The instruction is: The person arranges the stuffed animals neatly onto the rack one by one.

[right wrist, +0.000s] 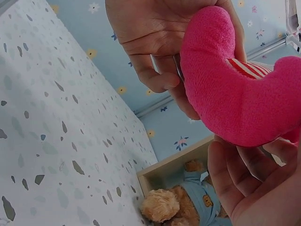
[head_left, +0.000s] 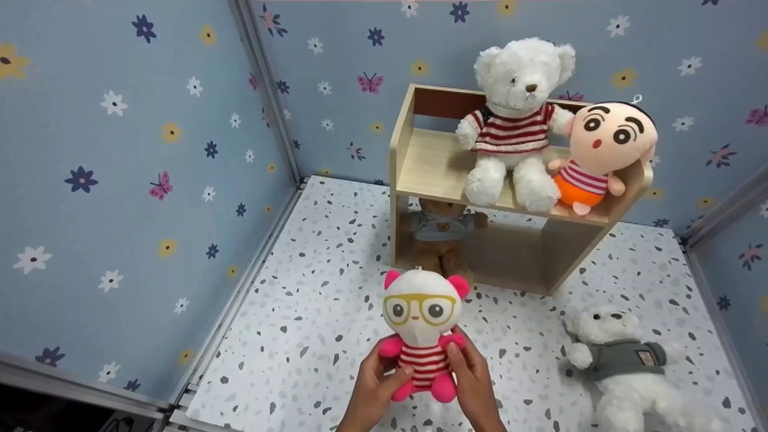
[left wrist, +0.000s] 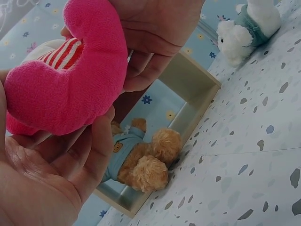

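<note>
Both hands hold a pink-and-white plush toy with yellow glasses and a red striped belly, upright and facing the head camera. My left hand grips its left side in the head view, thumb over the striped belly. On the other side my right hand holds it, thumb near the pink arm. From below, the left wrist view shows the toy's pink bottom and legs, with fingers curled behind it. The right wrist view has the same pink underside between both hands.
Beyond the hands stands a wooden shelf. On top sit a white teddy bear in a striped sweater and a cartoon-boy plush. A brown teddy bear sits in the lower compartment. A white plush dog lies on the speckled floor at right.
</note>
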Tool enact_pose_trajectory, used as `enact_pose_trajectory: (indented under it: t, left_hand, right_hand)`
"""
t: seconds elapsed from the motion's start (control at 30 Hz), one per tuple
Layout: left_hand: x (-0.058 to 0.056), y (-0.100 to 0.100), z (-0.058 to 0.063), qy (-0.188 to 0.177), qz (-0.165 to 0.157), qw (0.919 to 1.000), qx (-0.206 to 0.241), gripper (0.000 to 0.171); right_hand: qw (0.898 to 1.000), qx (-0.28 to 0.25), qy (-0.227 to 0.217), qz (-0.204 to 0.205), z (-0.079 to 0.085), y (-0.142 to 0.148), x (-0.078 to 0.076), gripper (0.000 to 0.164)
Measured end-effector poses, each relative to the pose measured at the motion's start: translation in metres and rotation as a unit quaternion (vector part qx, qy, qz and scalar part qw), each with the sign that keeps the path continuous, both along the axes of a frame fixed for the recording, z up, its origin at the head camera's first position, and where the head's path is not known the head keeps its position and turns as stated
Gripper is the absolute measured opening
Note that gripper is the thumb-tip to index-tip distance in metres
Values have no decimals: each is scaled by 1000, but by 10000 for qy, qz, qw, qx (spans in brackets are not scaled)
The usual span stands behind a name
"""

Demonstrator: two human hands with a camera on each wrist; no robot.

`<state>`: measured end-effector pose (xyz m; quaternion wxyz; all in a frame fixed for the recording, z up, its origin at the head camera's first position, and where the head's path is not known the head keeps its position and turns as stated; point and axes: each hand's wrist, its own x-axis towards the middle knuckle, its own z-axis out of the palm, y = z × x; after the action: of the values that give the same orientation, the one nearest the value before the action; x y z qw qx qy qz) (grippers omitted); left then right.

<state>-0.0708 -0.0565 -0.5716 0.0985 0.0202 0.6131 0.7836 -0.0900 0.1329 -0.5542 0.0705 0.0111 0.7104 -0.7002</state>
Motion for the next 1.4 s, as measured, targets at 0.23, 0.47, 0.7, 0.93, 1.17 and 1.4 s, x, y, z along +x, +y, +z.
enact_pose_trajectory:
  t: [0.23, 0.47, 0.7, 0.93, 1.17, 1.4]
  left_hand:
    - [0, 1, 0, 112, 6, 9999, 59, 53]
    - [-3, 2, 1, 215, -50, 9997, 126, 53]
    - [-8, 2, 6, 163, -22, 9998, 71, 53]
    - [-17, 1, 10, 359, 143, 9992, -85, 53]
    - [-25, -2, 12, 572, 279, 9978, -182, 54]
    - [-32, -3, 17, 789, 315, 9960, -257, 54]
  right_hand:
    - [10000, -24, -5, 0, 3, 3, 1, 55]
    - [9998, 12, 214, -42, 5, 5, 0, 53]
    - [9997, 118, 144, -182, 7, 9, -2, 50]
    - [9992, 154, 340, -164, 9, 19, -7, 46]
    - [9979, 5, 571, -320, 7, 30, -9, 40]
    - [9948, 129, 717, -712, 3, 45, -13, 33]
